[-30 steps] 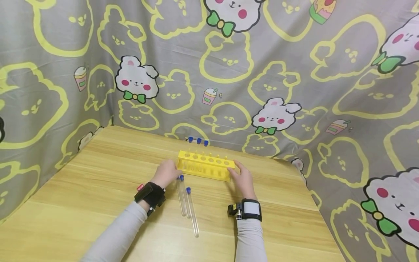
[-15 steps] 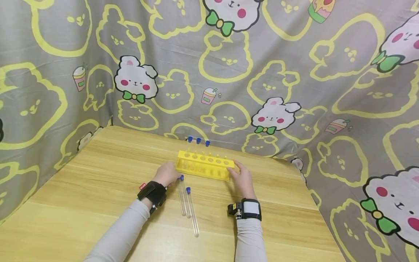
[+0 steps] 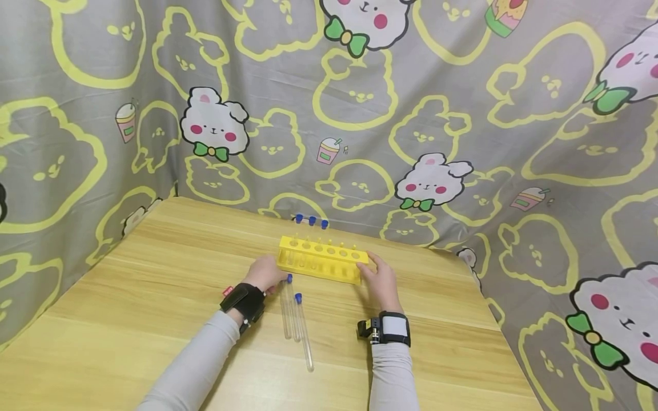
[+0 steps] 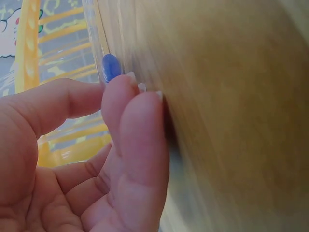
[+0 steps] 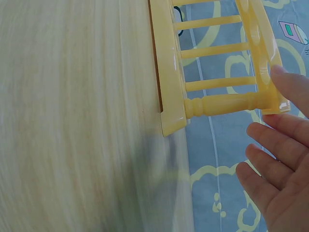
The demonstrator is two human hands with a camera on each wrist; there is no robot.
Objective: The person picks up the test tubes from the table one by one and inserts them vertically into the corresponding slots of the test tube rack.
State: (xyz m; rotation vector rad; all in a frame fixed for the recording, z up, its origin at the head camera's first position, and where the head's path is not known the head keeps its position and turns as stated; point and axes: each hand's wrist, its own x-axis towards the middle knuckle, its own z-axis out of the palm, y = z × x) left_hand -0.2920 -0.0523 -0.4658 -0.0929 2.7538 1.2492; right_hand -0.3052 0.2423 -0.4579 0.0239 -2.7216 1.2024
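A yellow test-tube rack (image 3: pixel 321 260) stands on the wooden table (image 3: pixel 128 297), with three blue-capped tubes (image 3: pixel 311 220) upright in its back row. Several clear tubes lie on the table in front of it. My left hand (image 3: pixel 280 278) is at the rack's left end, and its thumb and fingertips pinch the blue-capped end of the nearest lying tube (image 3: pixel 285 308). In the left wrist view the blue cap (image 4: pixel 111 67) sits right at my curled fingertips (image 4: pixel 118 89). My right hand (image 3: pixel 372 268) rests with straight fingers (image 5: pixel 289 87) against the right end of the rack (image 5: pixel 217 101).
A longer blue-capped tube (image 3: pixel 303 334) lies beside the pinched one, pointing toward me. A patterned grey and yellow cloth (image 3: pixel 360 114) hangs close behind the rack and along both sides of the table. The table's right edge (image 3: pixel 493 319) runs near my right wrist.
My left hand has slid from the rack's left end down to the capped end of the nearest lying tube and closed its fingertips on it. My right hand has stayed at the rack.
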